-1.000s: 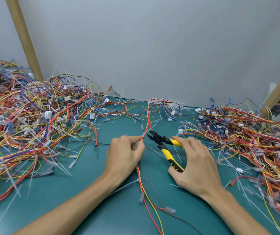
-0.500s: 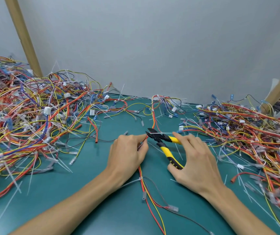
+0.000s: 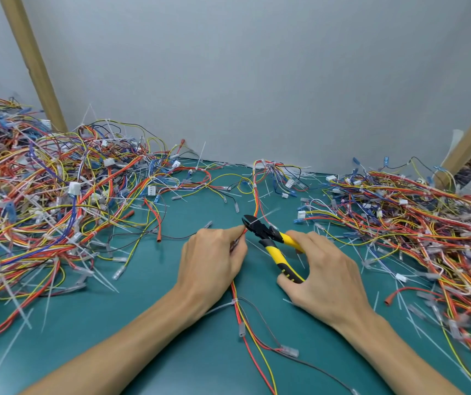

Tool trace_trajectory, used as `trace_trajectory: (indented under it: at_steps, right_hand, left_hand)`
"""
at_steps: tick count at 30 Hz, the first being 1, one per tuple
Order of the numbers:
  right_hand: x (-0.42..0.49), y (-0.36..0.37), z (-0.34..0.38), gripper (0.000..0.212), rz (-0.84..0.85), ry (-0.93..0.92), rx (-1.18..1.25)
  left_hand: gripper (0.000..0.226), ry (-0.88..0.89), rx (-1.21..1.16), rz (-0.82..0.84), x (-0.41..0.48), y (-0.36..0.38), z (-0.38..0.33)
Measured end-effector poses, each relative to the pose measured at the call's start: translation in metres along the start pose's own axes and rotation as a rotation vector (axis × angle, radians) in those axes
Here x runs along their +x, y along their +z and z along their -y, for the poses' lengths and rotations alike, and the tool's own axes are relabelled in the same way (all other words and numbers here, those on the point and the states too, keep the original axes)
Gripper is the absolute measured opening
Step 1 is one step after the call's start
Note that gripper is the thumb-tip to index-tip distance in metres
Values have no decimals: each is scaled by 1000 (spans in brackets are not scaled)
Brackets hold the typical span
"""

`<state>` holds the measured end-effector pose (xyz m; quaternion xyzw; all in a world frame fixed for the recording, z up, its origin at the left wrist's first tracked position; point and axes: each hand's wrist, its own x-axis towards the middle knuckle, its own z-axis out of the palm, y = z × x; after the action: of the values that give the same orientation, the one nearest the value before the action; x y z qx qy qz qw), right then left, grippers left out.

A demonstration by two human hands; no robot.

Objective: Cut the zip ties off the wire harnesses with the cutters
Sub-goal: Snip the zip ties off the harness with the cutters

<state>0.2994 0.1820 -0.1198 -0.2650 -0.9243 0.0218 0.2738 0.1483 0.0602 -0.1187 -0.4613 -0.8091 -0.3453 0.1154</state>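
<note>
A thin wire harness (image 3: 255, 195) of red, orange and yellow wires runs from the back of the table toward me. My left hand (image 3: 212, 260) pinches it between thumb and fingers at mid-table. My right hand (image 3: 328, 275) grips the yellow-and-black handles of the cutters (image 3: 274, 242). The black jaws sit at a white zip tie (image 3: 262, 216) on the harness, just beyond my left fingertips. Another white zip tie (image 3: 232, 302) wraps the same harness nearer to me, below my left hand.
A big tangle of harnesses (image 3: 57, 201) covers the left of the teal mat (image 3: 143, 323); another pile (image 3: 416, 223) fills the right. Cut zip ties and loose connectors lie scattered. A grey wall stands behind, with wooden posts (image 3: 33, 61) at both sides.
The cutters' jaws moved up along the harness and now sit on a zip tie. My left hand's grip shifted slightly along the wires.
</note>
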Motion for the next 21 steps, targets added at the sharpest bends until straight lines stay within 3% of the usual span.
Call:
trace_trajectory:
  at_steps: [4, 9, 15, 21]
  right_hand:
    - [-1, -2, 0, 58, -16, 6, -13]
    - [-1, -2, -1, 69, 44, -4, 16]
    - [-3, -5, 0, 57, 78, 30, -13]
    - [-2, -2, -4, 79, 95, -10, -19]
  left_hand:
    - [24, -9, -4, 3, 1, 0, 1]
    - [21, 5, -16, -10, 0, 1, 0]
    - [24, -2, 46, 34, -2, 2, 0]
    - [25, 21, 54, 37, -2, 2, 1]
